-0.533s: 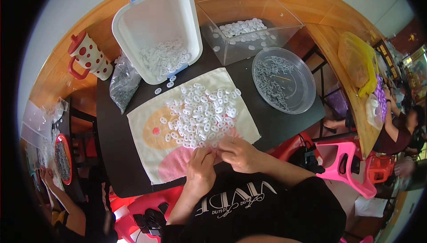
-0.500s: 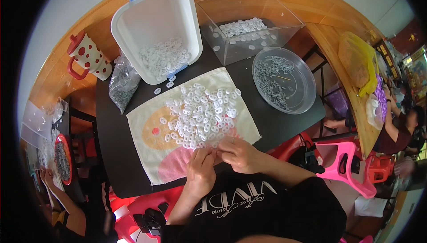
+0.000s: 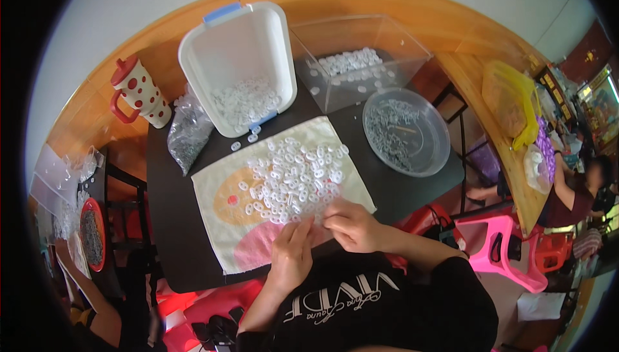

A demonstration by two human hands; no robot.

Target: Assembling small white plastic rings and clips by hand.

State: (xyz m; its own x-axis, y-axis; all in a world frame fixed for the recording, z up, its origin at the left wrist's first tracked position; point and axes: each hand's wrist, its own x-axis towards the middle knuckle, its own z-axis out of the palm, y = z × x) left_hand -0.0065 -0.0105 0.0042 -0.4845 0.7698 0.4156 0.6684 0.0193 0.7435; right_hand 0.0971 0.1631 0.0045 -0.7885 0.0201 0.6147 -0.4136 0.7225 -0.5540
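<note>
Fingers (image 3: 301,232) farther apart, hold unclear

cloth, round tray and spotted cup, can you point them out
Cloth (image 3: 258,247), head view, on its pink patch
Round tray (image 3: 425,134), head view, bare floor, right side
Spotted cup (image 3: 142,95), head view, middle of body

Grip contents of L hand (image 3: 291,256) & R hand (image 3: 353,226) unclear, shirt (image 3: 425,310) cut off @ btm

The view has shifted: tub (image 3: 235,49) and white pieces (image 3: 298,181) appear lower.
</note>
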